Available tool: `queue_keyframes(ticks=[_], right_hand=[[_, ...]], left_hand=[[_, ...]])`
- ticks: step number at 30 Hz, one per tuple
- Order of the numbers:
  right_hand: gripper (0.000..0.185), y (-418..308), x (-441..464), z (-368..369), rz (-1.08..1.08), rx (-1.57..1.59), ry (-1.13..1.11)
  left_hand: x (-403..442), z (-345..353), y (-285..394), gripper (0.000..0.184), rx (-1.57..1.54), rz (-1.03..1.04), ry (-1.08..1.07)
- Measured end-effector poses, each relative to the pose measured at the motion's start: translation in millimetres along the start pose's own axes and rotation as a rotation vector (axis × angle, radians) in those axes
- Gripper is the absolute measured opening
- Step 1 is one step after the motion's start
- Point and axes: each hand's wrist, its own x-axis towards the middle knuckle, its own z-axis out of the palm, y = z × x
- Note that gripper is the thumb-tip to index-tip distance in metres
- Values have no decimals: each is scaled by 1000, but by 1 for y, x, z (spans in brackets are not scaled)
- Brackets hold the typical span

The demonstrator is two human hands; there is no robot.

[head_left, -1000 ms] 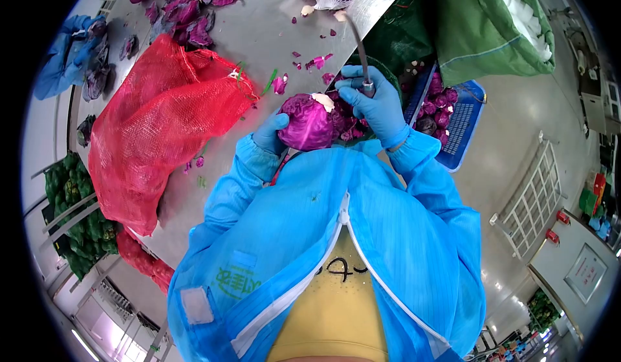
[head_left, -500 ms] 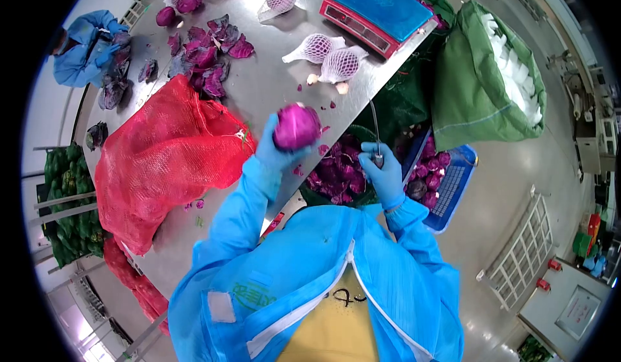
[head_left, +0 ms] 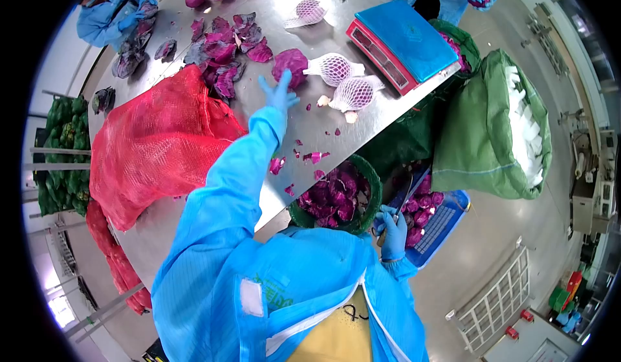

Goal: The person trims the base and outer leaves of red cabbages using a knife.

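Note:
A round purple cabbage (head_left: 290,68) rests on the steel table beside two net-wrapped ones (head_left: 336,70). Just below it, my left hand (head_left: 278,95) is stretched out with its fingers spread, the fingertips at the cabbage's lower edge. My right hand (head_left: 392,234) is closed round a knife (head_left: 405,192), low beside the blue basket (head_left: 440,236). Between my hands, a green bin (head_left: 372,197) holds purple leaves. Small trimmings (head_left: 315,157) lie near the table's edge.
A red mesh sack (head_left: 155,145) covers the table's left part. Loose leaves (head_left: 220,48) lie behind it. A blue-topped scale (head_left: 406,39) stands at the table's right corner, near a green sack (head_left: 488,136). Two co-workers (head_left: 113,10) stand at the far side.
My left hand has moved forward, set the cabbage down beside the net-wrapped ones and let go. My right hand has lowered with the knife. The view has shifted, showing more of the table's far side.

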Motion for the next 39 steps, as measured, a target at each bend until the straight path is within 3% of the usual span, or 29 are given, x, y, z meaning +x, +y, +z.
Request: queue_keyframes(ticks=[2, 4, 5, 7, 11, 13, 14, 16, 17, 19, 21, 23, 27, 30, 32, 34, 36, 38, 39], right_hand=[[26, -8, -3, 0, -6, -9, 20], [25, -10, -5, -5, 19, -21, 9], [25, -11, -4, -5, 53, -25, 12], [24, -20, -7, 0, 8, -46, 42], [25, -22, -10, -9, 12, -9, 81], [25, -26, -11, -13, 15, -2, 111], [24, -28, -13, -16, 15, 0, 116], [25, -30, -13, -19, 13, -23, 115], [26, -30, -13, -20, 14, -39, 117], [26, -27, -8, -24, -9, -30, 127], [27, -27, -6, -28, 10, -30, 134], [26, -25, -3, -32, -16, -6, 137], [26, -22, 3, -37, 5, 23, 141], [24, -21, 8, -38, 3, 35, 127], [23, -20, 11, -38, 16, 40, 139], [22, -21, 16, -41, 29, 39, 147], [21, -18, 18, -44, 31, 90, 173], [21, -11, 21, -48, 24, 113, 182], [20, -8, 21, -50, 15, 134, 198]], left_hand=[[-2, -21, -53, 97, 355, 434, 30], [-3, -48, -91, 84, 1116, 768, -139], [-11, -40, -85, 84, 1109, 772, -129], [-33, -14, -69, 67, 1212, 1196, -387], [-21, 15, -74, 65, 1218, 1178, -472], [-26, 22, -71, 62, 1382, 893, -541], [-30, 22, -73, 62, 1376, 894, -534], [-39, 19, -79, 63, 1402, 851, -842], [-40, 17, -85, 63, 1404, 857, -836], [-44, 17, -92, 65, 1007, 1284, -1017], [-45, 29, -94, 73, 1042, 1319, -1038], [-46, 40, -92, 78, 1229, 1200, -955], [-47, 45, -100, 80, 1303, 1274, -979], [-59, 33, -109, 80, 1311, 1132, -1013], [-77, 10, -106, 83, 1096, 948, -1362], [-108, -9, -68, 80, 1054, 816, -1470], [-111, -52, -59, 82, 1074, 917, -1225], [-126, -104, -58, 82, 1335, 866, -699], [-130, -123, -67, 82, 1336, 865, -694]])
